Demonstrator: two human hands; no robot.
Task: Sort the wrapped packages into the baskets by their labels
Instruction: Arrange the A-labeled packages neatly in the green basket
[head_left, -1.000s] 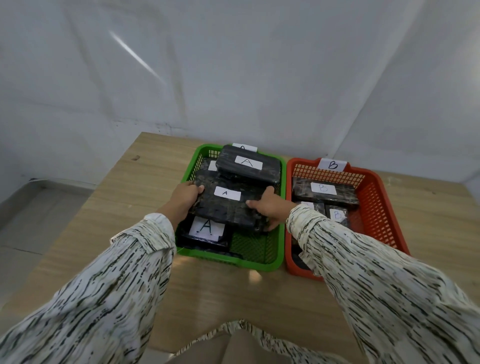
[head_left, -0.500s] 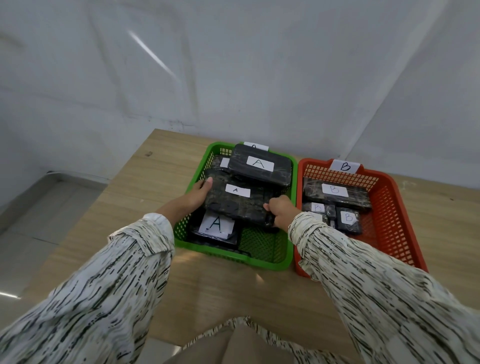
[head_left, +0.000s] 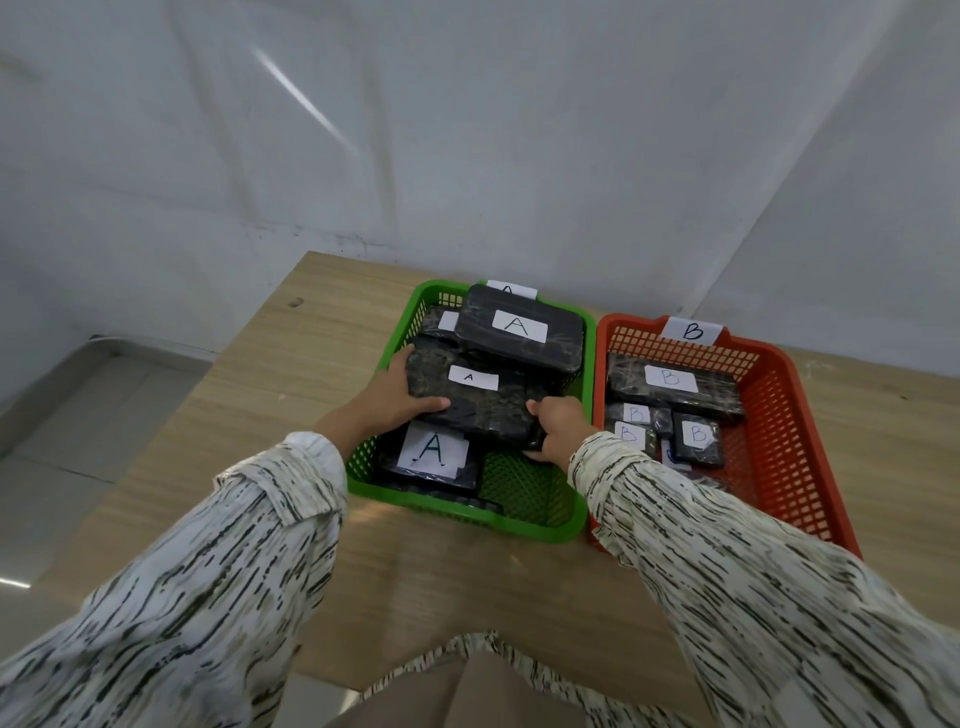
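A green basket (head_left: 519, 525) tagged A holds several black wrapped packages. Both hands grip one long package with a small A label (head_left: 478, 400) in the basket's middle: my left hand (head_left: 397, 397) on its left end, my right hand (head_left: 558, 428) on its near right corner. It lies over a package with a big A label (head_left: 431, 452) and against another A package (head_left: 519, 330) at the back. The red basket (head_left: 795, 467) tagged B, to the right, holds several B packages (head_left: 675, 384).
Both baskets stand side by side on a wooden table (head_left: 291, 395) against a white wall. The table's left edge drops to a tiled floor (head_left: 62, 447). My patterned sleeves fill the foreground.
My hands have shifted the small-label A package slightly deeper into the green basket, with my left thumb now on top of it. The camera view has shifted a little.
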